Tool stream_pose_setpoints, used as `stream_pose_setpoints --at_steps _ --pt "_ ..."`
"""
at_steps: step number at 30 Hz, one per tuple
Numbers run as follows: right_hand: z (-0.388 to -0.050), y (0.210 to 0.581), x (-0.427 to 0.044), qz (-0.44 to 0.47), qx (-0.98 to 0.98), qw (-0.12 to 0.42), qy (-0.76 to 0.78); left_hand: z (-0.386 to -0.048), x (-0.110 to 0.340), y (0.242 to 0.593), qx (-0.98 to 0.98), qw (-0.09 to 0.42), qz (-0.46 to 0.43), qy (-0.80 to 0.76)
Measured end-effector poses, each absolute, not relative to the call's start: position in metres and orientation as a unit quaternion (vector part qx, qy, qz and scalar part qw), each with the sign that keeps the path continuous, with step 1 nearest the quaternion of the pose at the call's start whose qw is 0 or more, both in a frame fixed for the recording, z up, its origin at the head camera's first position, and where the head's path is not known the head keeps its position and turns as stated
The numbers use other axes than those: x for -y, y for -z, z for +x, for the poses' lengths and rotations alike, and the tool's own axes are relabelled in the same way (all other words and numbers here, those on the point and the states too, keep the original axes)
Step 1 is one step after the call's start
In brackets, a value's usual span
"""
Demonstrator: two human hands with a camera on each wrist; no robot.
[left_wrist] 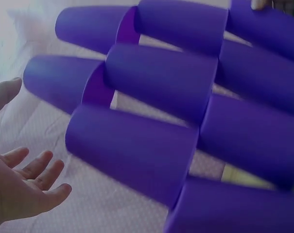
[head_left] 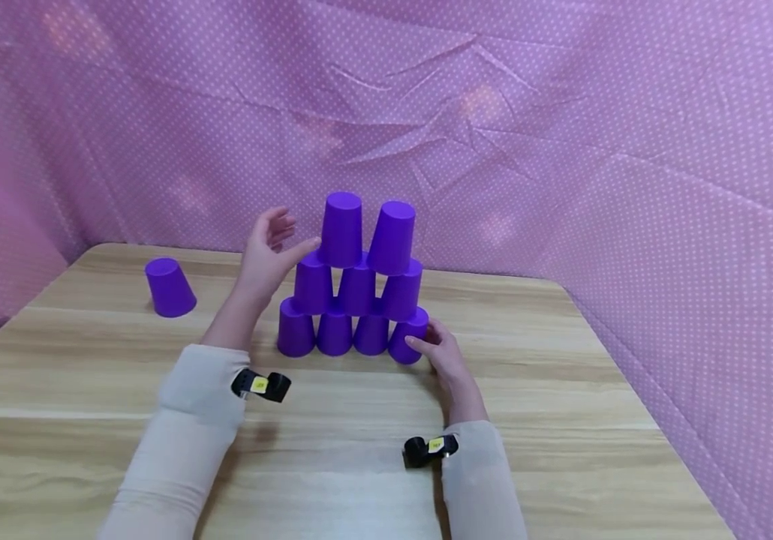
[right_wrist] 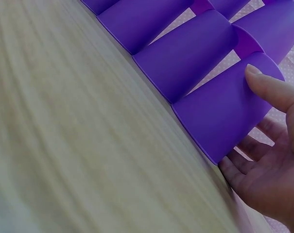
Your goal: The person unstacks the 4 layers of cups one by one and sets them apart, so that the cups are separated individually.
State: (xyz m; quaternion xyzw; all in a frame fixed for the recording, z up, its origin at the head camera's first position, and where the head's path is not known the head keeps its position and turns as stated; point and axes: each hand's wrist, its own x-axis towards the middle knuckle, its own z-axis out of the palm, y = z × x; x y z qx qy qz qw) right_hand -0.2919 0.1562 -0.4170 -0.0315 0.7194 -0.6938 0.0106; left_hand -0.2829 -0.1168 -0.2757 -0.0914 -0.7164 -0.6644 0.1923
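Upside-down purple cups stand in a stepped stack: several in the bottom row, three in the middle row (head_left: 358, 289) and two on top. My left hand (head_left: 268, 259) is beside the upper left of the stack, fingers spread and holding nothing. In the left wrist view its thumb points toward the top left cup (left_wrist: 59, 80), with a narrow gap between them. My right hand (head_left: 447, 356) holds the bottom right cup (right_wrist: 224, 107), thumb on its near side and fingers around the far side. That cup rests on the table.
A lone purple cup (head_left: 170, 289) stands upside down on the wooden table (head_left: 332, 450), left of the stack. Pink dotted cloth (head_left: 224, 135) hangs behind and along the sides. Each wrist carries a black camera strap.
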Motion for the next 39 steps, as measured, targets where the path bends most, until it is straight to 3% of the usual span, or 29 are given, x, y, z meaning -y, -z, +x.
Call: stream_pose_setpoints --at_steps 11,28,39 --pt "-0.292 0.414 -0.157 -0.030 -0.719 0.011 0.694 -0.292 0.092 0.260 0.706 0.171 -0.132 0.675" --pt "-0.292 0.408 -0.158 -0.065 -0.722 -0.013 0.688 -0.306 0.087 0.249 0.710 0.090 -0.140 0.684" --pt "-0.289 0.412 -0.156 -0.015 -0.722 0.022 0.691 -0.305 0.085 0.257 0.709 0.102 -0.140 0.683"
